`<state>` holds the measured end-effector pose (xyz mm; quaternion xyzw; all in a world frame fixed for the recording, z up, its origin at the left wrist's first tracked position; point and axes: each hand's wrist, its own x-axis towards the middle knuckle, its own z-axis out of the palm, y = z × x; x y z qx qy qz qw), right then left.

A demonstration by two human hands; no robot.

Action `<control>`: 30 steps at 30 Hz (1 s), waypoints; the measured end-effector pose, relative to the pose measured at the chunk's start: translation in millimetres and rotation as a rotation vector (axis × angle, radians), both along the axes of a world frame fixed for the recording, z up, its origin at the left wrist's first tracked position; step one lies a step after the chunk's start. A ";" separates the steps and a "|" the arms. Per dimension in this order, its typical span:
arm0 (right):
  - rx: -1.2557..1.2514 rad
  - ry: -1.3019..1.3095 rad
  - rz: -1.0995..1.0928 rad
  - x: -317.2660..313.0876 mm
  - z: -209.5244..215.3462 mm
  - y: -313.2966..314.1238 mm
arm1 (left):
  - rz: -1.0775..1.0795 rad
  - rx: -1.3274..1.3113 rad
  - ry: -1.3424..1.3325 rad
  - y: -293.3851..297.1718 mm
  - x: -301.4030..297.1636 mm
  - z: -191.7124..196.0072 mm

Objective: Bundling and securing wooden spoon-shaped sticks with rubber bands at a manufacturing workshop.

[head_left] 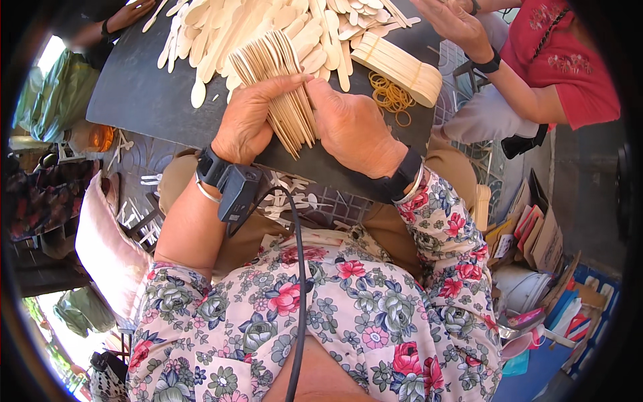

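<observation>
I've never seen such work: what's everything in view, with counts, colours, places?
Table: one, black, top centre
Loose wooden spoons: many, pale, heaped on table
Spoon bundle: one, banded, pale, table's right
Rubber bands: several, tan, beside bundle
Spoon stack: one, pale, centre
Fallen cutlery: many, pale, below table
Bags: at least two, green, left
Cardboard box: one, brown, right
Person: one, red top, right
Another person's hand: one, upper left
Cable: one, black, lower centre
Left hand: one, gripping stack
Right hand: one, against stack
</observation>
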<state>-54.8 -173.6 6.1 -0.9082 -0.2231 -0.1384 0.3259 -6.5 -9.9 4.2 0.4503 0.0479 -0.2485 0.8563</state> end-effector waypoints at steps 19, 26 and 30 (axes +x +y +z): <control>-0.329 0.038 -0.290 33.0 -1.2 -38.9 | 0.057 0.006 -0.033 10.5 9.8 -3.9; -0.415 0.042 -0.412 43.6 -3.0 -32.1 | 0.064 0.014 -0.023 9.6 8.1 -3.5; -0.478 0.075 -0.439 40.3 0.1 -30.4 | 0.068 0.022 -0.029 7.9 6.3 -0.7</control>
